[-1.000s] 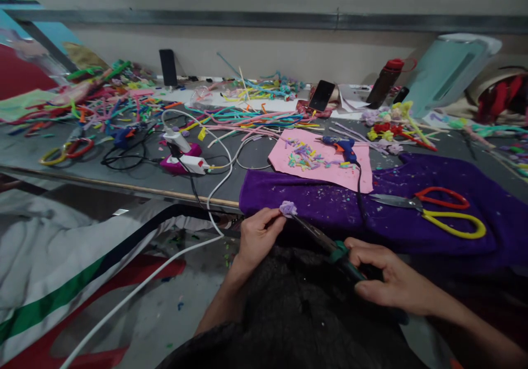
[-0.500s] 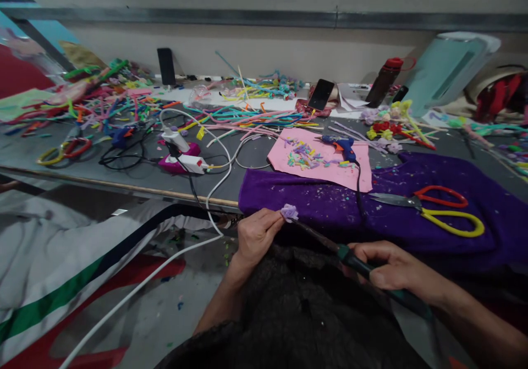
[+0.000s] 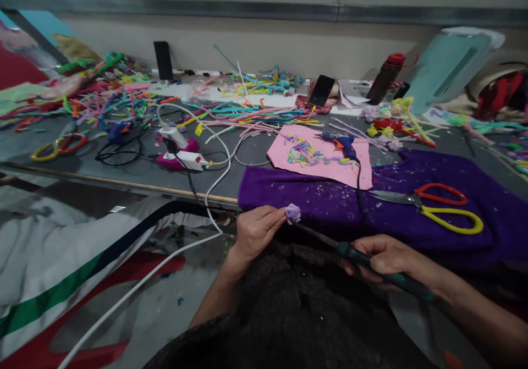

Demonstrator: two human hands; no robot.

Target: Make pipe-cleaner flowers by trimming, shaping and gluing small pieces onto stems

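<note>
At the near edge of the table, the left hand (image 3: 256, 230) pinches a small purple flower (image 3: 292, 213) between thumb and fingertips, holding it just over the purple cloth (image 3: 412, 215). The right hand (image 3: 385, 256) is closed around the green handle of a rod-shaped tool (image 3: 350, 253), whose dark shaft runs up to the flower and meets it.

Risks, as judged from this position:
- If the tool is heated, which cannot be confirmed, the left fingertips lie close to its tip and could be burned.
- Excess pressure from the tip could push the flower out of the pinch or deform it.
- The shaft hangs just above the cloth and the dark garment on the lap; contact could mark either.
- Farther out, the glue gun (image 3: 341, 142) rests on pink paper (image 3: 317, 163), with its cord trailing over the cloth beside the scissors (image 3: 437, 210); a snag could drag it.

No brand, label or writing is legible anywhere in view.
</note>
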